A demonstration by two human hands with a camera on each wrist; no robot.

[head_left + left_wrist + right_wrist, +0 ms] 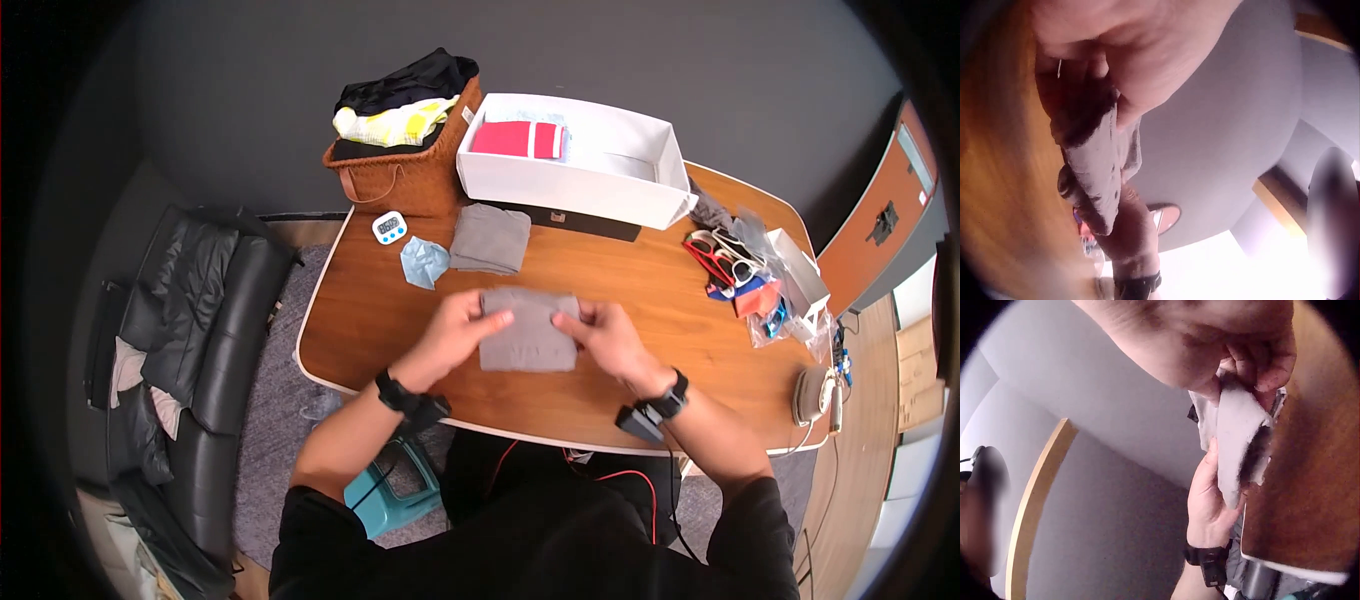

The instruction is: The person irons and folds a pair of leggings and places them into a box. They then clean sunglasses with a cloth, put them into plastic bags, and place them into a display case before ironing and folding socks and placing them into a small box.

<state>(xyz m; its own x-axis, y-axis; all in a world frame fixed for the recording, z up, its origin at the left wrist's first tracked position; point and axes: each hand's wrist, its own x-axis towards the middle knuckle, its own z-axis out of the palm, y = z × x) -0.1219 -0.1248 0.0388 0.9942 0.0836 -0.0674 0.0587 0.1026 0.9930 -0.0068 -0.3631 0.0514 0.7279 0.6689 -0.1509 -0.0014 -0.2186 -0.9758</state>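
Between my two hands is a folded grey cloth [528, 335], held up over the near part of the wooden table. My left hand [462, 328] grips its left edge with the thumb on top, and my right hand [606, 340] grips the right edge the same way. In the left wrist view the folded layers of the grey cloth [1091, 175] hang from the fingers. The right wrist view shows the cloth [1238, 437] from its side, layers slightly parted. A second folded grey cloth [490, 239] lies farther back, beside a crumpled light blue cloth [425, 262].
A white box [570, 190] holding a folded red cloth [515, 140] stands at the back on a dark box. Left of it is a brown basket [375, 180] of clothes, with a white timer [389, 228] in front. Sunglasses [710, 260] and plastic bags lie at the right.
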